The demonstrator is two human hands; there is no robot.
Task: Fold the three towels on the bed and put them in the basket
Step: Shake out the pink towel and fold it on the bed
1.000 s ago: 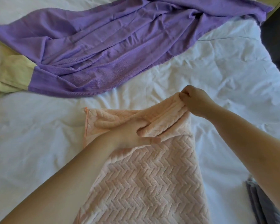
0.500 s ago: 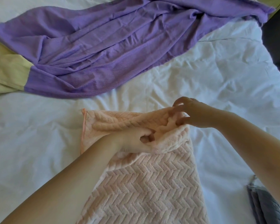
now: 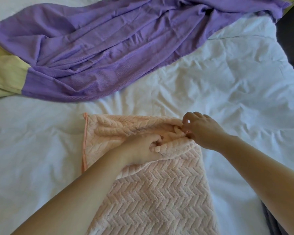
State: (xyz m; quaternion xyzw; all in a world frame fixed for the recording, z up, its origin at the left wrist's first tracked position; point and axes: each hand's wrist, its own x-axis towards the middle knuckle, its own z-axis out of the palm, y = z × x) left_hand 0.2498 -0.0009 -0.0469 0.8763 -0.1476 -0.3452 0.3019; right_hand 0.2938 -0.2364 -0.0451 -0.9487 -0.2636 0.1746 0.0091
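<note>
A pink towel (image 3: 153,197) with a zigzag weave lies lengthwise on the white bed (image 3: 227,92), reaching from the middle to the bottom edge of the view. Its far end is bunched into folds. My left hand (image 3: 141,148) rests on that bunch, fingers curled into the cloth. My right hand (image 3: 202,129) pinches the towel's far right corner, low against the bed. A large purple towel (image 3: 98,48) with a pale yellow end (image 3: 5,73) sprawls crumpled across the top. A grey towel (image 3: 270,221) peeks out under my right forearm. No basket is in view.
The bed's right edge runs along a dark gap (image 3: 292,31) at the top right. Wrinkled white bedding (image 3: 32,150) spreads to the left and right of the pink towel.
My right hand has brought the raised corner of the pink towel down toward the bed and nearer to me. My left hand's fingers have curled into the bunched fold.
</note>
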